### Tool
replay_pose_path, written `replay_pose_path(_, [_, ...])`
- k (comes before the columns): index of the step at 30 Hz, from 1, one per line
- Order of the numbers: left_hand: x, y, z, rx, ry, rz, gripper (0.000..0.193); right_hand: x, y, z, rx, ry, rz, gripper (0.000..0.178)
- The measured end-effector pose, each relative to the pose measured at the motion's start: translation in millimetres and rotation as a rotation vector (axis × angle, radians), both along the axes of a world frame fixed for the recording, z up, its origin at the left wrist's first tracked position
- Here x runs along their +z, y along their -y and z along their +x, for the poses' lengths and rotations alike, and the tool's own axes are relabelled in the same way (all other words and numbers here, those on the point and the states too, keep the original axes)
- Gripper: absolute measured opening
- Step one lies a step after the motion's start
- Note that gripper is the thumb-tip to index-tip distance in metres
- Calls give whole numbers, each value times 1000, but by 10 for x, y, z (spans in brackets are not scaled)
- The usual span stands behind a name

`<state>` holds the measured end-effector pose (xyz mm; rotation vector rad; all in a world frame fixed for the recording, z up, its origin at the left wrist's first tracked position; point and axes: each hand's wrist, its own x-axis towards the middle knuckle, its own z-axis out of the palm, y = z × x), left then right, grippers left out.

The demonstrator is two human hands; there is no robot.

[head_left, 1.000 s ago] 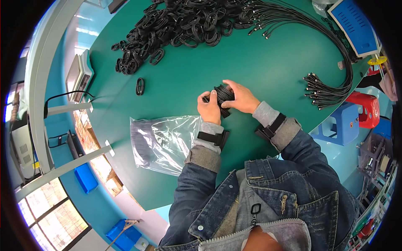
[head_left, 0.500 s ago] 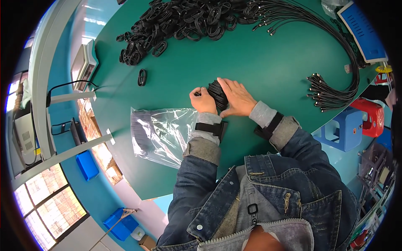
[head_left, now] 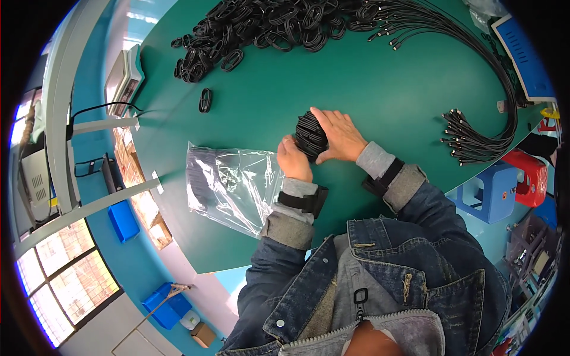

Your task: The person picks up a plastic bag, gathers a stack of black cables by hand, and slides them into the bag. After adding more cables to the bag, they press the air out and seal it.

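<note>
Over the green bench [head_left: 380, 83], the black cable bundle [head_left: 310, 136], clasped by the right hand [head_left: 343, 136], is best kept aligned with even pressure, while whether the left hand [head_left: 294, 160], curled at its left, grips cannot be told.

Shows black on the bundle of cables [head_left: 312, 137] and the heaped cables [head_left: 267, 26], plain green across the tabletop [head_left: 380, 77], mottled blue on the denim jacket [head_left: 436, 267]. Pairs a blue stool [head_left: 499, 191] with a red stool [head_left: 532, 181].
</note>
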<state>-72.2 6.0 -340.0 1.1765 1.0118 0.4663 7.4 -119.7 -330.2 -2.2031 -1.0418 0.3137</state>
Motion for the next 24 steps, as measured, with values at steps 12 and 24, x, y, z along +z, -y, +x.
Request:
replay_pose_path(12, [68, 74, 16, -2, -7, -239, 33, 58, 36, 79, 143, 54, -25, 113])
replay_pose_path(24, [-102, -217, 61, -655, 166, 508, 40, -118, 115, 41, -72, -163, 397, 84])
